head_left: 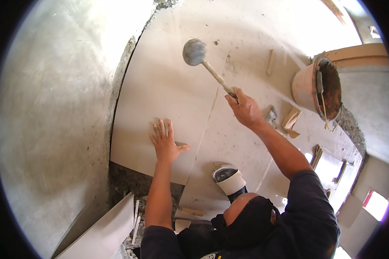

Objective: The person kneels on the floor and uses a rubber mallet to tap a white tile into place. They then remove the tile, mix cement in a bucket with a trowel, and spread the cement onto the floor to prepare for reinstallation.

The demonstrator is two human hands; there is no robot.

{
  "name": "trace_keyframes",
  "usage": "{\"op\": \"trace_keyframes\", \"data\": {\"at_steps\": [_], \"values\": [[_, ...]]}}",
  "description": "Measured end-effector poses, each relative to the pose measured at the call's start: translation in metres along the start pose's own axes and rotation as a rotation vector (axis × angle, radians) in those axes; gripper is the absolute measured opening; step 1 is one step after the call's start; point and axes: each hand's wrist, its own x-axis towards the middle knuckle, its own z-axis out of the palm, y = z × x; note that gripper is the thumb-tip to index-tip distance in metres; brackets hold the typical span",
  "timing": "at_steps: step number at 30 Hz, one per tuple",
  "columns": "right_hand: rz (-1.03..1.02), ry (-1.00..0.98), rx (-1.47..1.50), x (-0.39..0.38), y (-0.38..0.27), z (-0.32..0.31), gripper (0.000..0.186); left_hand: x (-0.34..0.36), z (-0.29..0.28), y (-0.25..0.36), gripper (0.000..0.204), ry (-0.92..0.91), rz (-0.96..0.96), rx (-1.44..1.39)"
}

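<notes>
Plainly, the two bare arms reach forward from dark short sleeves, the left one nearly straight ahead and the right one angled inward from the side. The left hand (165, 146) lies palm down with its fingers spread and its thumb stretched out to the right, resting on a large, pale beige, smooth rectangular tile (160, 86). The right hand (247, 110) is wrapped around the end of a mallet with a rounded grey head and a slim light wooden handle (217, 77). The mallet points away from the body and to the left, its head over the far part of the tiled area, beyond the left hand; whether the head touches the surface cannot be told.

More pale tiles (240, 142), speckled with dirt, spread to the right. A thin light wooden strip (270, 61) and a crumpled brown piece (291, 121) lie on them. A pinkish, mortar-stained bucket (304, 88) stands at the upper right, a yellow cord hanging at its rim. On the left rises a smooth grey plastered wall (52, 108), a dark gap running along its foot. Nearer the body are dark rough ground (132, 176) and a slanted pale flat panel (101, 231).
</notes>
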Motion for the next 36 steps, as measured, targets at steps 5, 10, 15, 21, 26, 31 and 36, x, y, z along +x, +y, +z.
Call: {"op": "trace_keyframes", "data": {"at_steps": [5,10,15,21,26,31,36], "values": [[0.087,-0.076,-0.112,0.013,0.000,0.001,0.036,0.012,-0.012,-0.011,0.122,0.003,0.022,-0.016],[-0.066,0.036,0.111,0.033,-0.006,0.017,0.037,0.078,-0.034,-0.027,0.125,0.208,-0.120,-0.159],[0.001,0.030,0.083,0.056,-0.013,0.038,0.033,0.089,-0.040,-0.020,0.128,0.056,-0.113,-0.022],[-0.016,0.098,0.042,0.069,-0.012,0.058,0.026,0.085,-0.049,-0.015,0.130,-0.031,-0.115,0.016],[0.082,0.106,0.155,0.045,0.009,0.061,0.025,0.084,-0.047,-0.005,0.131,-0.036,-0.128,-0.021],[0.065,0.201,0.117,0.018,0.029,0.061,0.030,0.067,-0.037,0.022,0.131,-0.054,-0.117,-0.028],[0.125,0.169,0.084,0.003,0.035,0.055,0.035,0.061,-0.032,0.033,0.132,-0.068,-0.106,-0.025]]}}
